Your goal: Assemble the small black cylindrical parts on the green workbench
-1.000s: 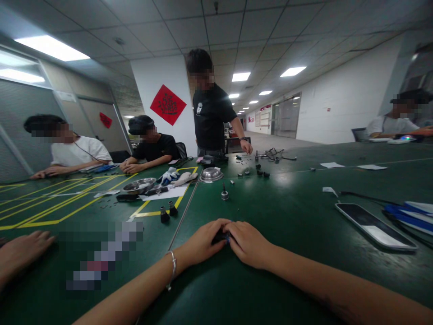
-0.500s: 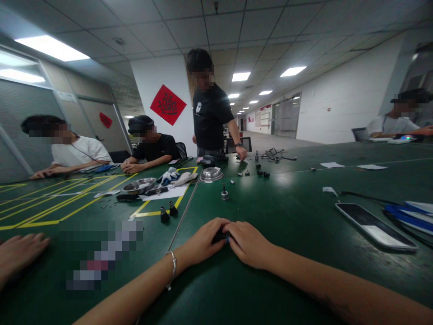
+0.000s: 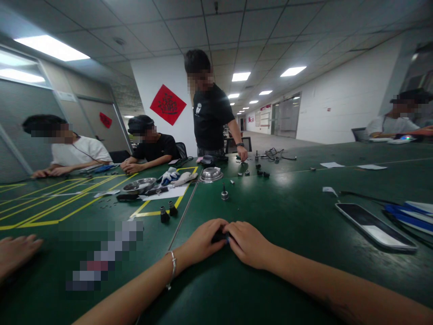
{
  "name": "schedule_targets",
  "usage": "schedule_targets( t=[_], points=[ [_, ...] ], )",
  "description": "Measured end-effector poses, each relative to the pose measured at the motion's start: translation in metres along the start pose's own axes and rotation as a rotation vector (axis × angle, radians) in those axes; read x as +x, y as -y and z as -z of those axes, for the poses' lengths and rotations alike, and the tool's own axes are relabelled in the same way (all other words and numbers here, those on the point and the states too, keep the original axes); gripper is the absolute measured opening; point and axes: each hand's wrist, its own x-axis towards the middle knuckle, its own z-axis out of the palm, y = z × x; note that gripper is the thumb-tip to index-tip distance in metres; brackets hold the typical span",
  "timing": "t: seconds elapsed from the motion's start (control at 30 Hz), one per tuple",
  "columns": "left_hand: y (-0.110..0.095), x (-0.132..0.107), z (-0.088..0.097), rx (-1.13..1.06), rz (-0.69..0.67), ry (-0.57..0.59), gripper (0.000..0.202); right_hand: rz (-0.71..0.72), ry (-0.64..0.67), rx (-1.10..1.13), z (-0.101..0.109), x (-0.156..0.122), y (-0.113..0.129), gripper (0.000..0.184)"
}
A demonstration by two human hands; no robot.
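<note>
My left hand (image 3: 205,239), with a silver bangle at the wrist, rests low over the green table with its fingers curled. My right hand (image 3: 248,243) meets it fingertip to fingertip, also closed. Between them a small dark object (image 3: 219,236) shows in part; the fingers cover most of it, so its kind is hidden. Just beyond the hands a small metal part with a dark upright stem (image 3: 224,193) stands on the table. Two black tapered pieces with metallic tops (image 3: 168,211) are to the left of it.
A phone (image 3: 375,225) and blue-and-white items (image 3: 411,216) lie at right. Further off are a metal bowl (image 3: 139,184), an upturned bowl (image 3: 211,174), gloves (image 3: 171,177) and small black parts (image 3: 262,171). Another person's hand (image 3: 20,255) is at left; several co-workers surround the table.
The other person's hand at left has drawn slightly further left. The standing person's head has shifted a little left. My two hands stay nearly in place.
</note>
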Motion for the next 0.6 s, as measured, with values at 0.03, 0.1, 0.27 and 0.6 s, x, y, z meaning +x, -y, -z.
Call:
schedule_targets(
  t=[0.03, 0.1, 0.27, 0.6],
  points=[
    [0.0000, 0.0000, 0.0000, 0.003, 0.001, 0.001, 0.032, -0.001, 0.002, 0.004, 0.0005, -0.0001, 0.0004, 0.023],
    [-0.0001, -0.0001, 0.0002, 0.007, 0.002, 0.003, 0.031, -0.003, 0.000, 0.010, 0.0012, -0.0002, 0.0009, 0.022],
    [-0.0005, -0.0004, 0.0007, 0.017, 0.000, 0.003, 0.030, 0.000, -0.004, -0.008, 0.0005, -0.0006, 0.0006, 0.023],
    [0.0012, -0.0009, -0.0004, 0.022, -0.009, 0.005, 0.031, 0.007, -0.010, -0.002, 0.0023, 0.0001, 0.0013, 0.023]
  ],
)
